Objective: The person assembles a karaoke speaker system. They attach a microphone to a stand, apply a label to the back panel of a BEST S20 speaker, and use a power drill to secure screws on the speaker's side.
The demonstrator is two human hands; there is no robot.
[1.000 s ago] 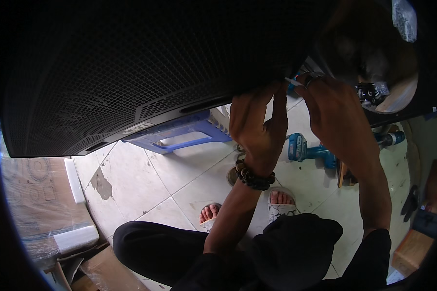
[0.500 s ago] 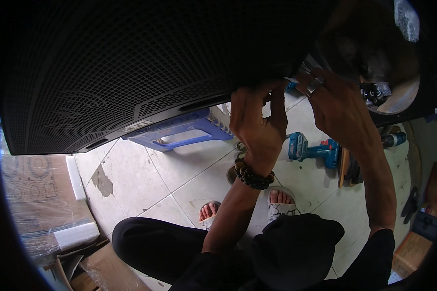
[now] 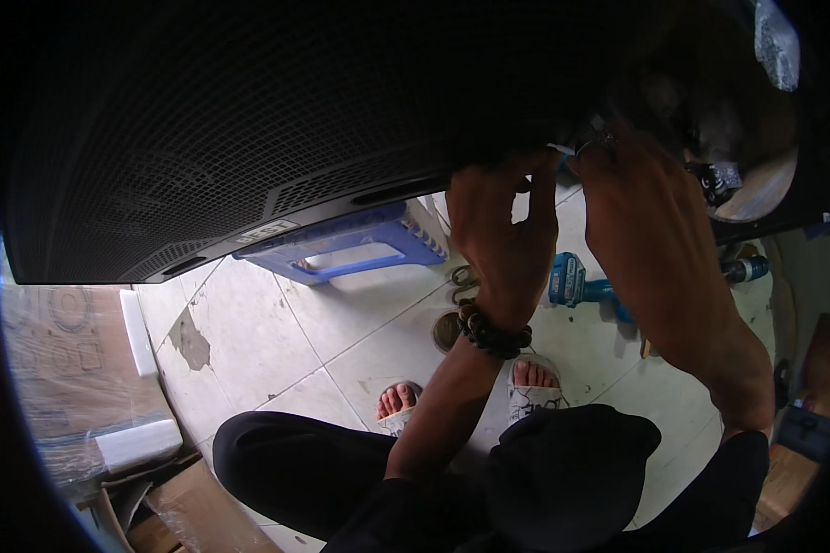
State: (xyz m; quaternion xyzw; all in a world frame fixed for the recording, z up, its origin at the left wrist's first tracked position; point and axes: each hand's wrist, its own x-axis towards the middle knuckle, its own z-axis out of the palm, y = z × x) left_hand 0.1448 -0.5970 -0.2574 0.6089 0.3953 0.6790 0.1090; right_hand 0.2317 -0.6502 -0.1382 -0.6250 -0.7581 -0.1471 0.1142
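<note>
Speaker cabinet (image 3: pixel 249 138), big and black with a mesh grille, fills the upper part of the view and is tilted, its lower edge running from lower left up to the right. Both hands are raised to that lower edge near the middle-right.

Floor (image 3: pixel 277 341) of pale tiles lies below, with a dark patch on one tile near the left. Cardboard box (image 3: pixel 55 369) wrapped in clear film sits at the left edge, a white foam block (image 3: pixel 138 444) just beside it. Person's legs in black trousers (image 3: pixel 304 470) come in from the bottom, feet in white sandals (image 3: pixel 535 392) on the tiles.

Blue plastic stool (image 3: pixel 350 244) stands on the floor under the cabinet edge, partly hidden by it. Blue power drill (image 3: pixel 586 288) lies on the tiles to the right of the left hand, partly behind the right forearm.

Left hand (image 3: pixel 503 240) reaches up with fingers curled against the cabinet's lower edge, touching it; fingertips disappear into the dark, so cannot tell whether it grips anything. Dark bead bracelet (image 3: pixel 493 332) is on that wrist.

Right hand (image 3: pixel 641 212) is up beside the left, fingers bent at the cabinet edge by a dark opening; a ring (image 3: pixel 588 145) shows on one finger. Something small and pale sits between the fingertips, too dark and small to tell what, so the grip is unclear.

Small round dark object (image 3: pixel 447 330) lies on the floor just beside the bracelet wrist.
</note>
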